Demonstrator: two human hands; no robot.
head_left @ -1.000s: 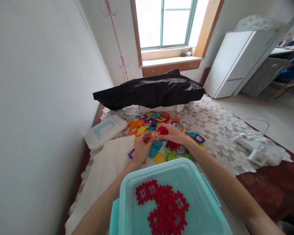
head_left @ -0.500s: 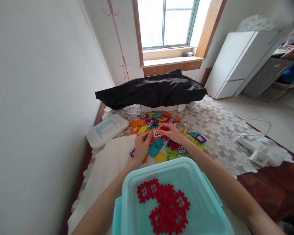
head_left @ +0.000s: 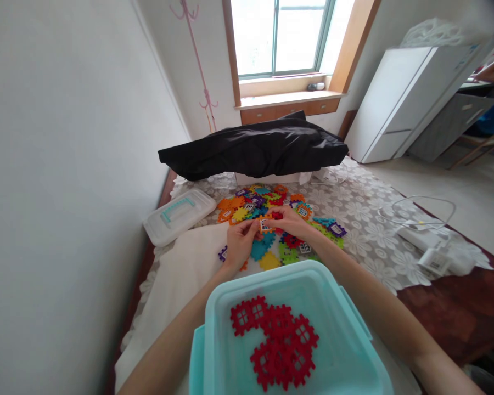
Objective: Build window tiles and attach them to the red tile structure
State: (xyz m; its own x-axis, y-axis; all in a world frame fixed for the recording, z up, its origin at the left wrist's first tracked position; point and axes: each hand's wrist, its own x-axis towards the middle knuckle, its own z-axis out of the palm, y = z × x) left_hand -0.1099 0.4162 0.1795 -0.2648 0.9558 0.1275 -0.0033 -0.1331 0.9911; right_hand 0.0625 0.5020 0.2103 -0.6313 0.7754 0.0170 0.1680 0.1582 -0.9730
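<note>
Between my two hands is an orange building piece with a white window insert (head_left: 266,224), raised over the pile. My left hand (head_left: 241,241) pinches its left edge. The fingers of my right hand (head_left: 288,221) grip it from the right. Below and around them lies a pile of colourful interlocking pieces, among them a blue piece (head_left: 262,247) and a yellow piece (head_left: 269,261). Closest to me stands a turquoise plastic box (head_left: 346,329) with several red window pieces (head_left: 280,323) in it. My forearms pass on either side of the box.
A translucent lid (head_left: 180,215) lies at the left by the wall. A black cover (head_left: 255,147) stretches across the far end of the flower-patterned tablecloth (head_left: 366,230). A power strip with a cable (head_left: 422,241) sits at the right. Beyond are a white fridge (head_left: 395,104) and a window.
The orange piece with its white window has shifted and turned slightly between my fingers. Both hands stay around it, and the view has tilted a little.
</note>
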